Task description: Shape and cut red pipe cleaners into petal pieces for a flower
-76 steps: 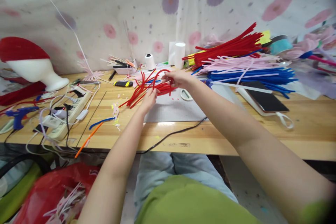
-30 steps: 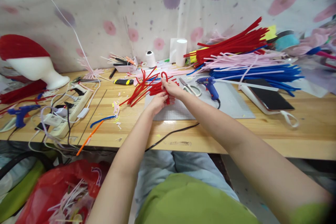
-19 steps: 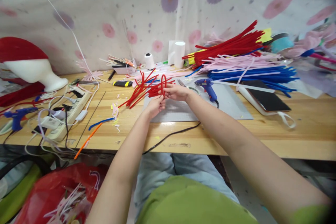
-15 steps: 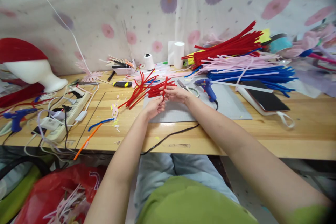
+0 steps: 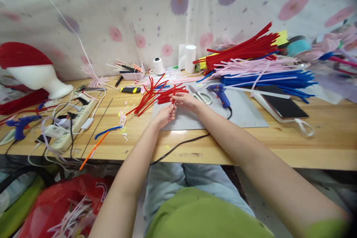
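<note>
A bunch of red pipe cleaners (image 5: 152, 95) lies on the wooden table (image 5: 306, 145) by the left edge of a grey mat (image 5: 245, 113). My left hand (image 5: 165, 114) and my right hand (image 5: 186, 100) meet over the mat, both pinched on one folded red pipe cleaner (image 5: 173, 96) that stands up between the fingertips. Just right of my right hand lie white-handled scissors (image 5: 201, 96) and a blue glue gun (image 5: 221, 93).
Red, pink and blue pipe-cleaner stacks (image 5: 262, 67) fill the back right, beside a phone (image 5: 281, 105). A power strip (image 5: 73, 119), cables and a second glue gun (image 5: 19, 123) crowd the left. A red-capped foam head (image 5: 30, 67) stands far left. A red bag (image 5: 52, 204) sits below.
The looped red pipe cleaner has been pressed flat into a narrow fold between my fingers. Both hands have stayed over the mat, close together.
</note>
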`<state>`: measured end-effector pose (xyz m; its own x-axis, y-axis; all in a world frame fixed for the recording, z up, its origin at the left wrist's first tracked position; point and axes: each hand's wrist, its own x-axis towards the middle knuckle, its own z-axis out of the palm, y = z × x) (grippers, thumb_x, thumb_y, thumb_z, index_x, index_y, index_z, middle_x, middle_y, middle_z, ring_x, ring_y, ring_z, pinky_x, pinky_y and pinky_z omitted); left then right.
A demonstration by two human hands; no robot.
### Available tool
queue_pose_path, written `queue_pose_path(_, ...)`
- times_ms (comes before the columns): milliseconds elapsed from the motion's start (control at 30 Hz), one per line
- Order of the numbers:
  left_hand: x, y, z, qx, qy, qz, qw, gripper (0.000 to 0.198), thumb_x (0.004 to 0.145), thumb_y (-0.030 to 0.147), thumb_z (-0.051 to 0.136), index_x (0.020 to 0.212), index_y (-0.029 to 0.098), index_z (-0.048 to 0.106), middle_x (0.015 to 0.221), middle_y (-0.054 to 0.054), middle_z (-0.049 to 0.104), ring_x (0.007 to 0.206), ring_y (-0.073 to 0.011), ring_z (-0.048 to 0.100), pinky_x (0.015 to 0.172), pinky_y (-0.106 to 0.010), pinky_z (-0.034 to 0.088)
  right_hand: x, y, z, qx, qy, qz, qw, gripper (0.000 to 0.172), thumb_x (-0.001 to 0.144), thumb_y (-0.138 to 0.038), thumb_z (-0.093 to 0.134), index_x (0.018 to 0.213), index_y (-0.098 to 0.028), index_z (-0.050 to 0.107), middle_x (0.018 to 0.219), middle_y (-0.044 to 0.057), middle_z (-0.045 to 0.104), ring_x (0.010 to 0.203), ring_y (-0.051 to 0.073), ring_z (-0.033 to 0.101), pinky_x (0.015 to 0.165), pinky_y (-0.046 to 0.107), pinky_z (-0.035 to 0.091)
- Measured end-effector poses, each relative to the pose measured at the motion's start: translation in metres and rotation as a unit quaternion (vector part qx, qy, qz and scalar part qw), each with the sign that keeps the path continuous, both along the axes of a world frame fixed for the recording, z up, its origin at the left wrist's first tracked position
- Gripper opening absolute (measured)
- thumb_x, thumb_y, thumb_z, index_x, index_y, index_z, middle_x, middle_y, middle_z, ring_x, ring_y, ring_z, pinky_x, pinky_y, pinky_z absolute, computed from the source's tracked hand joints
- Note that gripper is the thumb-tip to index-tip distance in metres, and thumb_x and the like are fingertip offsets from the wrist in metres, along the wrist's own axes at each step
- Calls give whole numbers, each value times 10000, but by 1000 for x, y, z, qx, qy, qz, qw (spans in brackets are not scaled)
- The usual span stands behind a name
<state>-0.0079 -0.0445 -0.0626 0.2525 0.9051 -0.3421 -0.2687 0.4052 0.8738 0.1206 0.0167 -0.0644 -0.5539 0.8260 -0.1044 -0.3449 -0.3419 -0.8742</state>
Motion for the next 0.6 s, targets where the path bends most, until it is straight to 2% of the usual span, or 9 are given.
queue_pose_path(233, 3, -2, 2, 16, 106, 62, 992, 197, 870, 203, 372, 689, 147, 424, 467, 91, 245, 345, -14, 216, 373, -132, 164, -13, 4, 3, 0, 11, -76, 997, 47, 770, -125, 575, 745, -124, 614, 675, 20, 652, 519, 42, 498, 519, 163, 393)
queue_pose_path(433, -2, -1, 13, 35, 186, 46, 981, 203, 857, 209, 373, 672, 148, 426, 465, 87, 256, 356, -21, 232, 378, -140, 180, -14, 15, 7, -11, 50, -117, 992, 32, 762, -152, 593, 754, -130, 615, 679, -2, 650, 494, 30, 484, 499, 154, 385)
queue_pose_path(600, -8, 0, 13, 45, 248, 40, 967, 181, 819, 237, 449, 660, 151, 446, 469, 77, 280, 382, -30, 251, 394, -152, 205, -14, 19, 11, -15, 61, -149, 987, 119, 792, -115, 529, 694, -112, 597, 616, 5, 639, 469, 27, 475, 445, 140, 342)
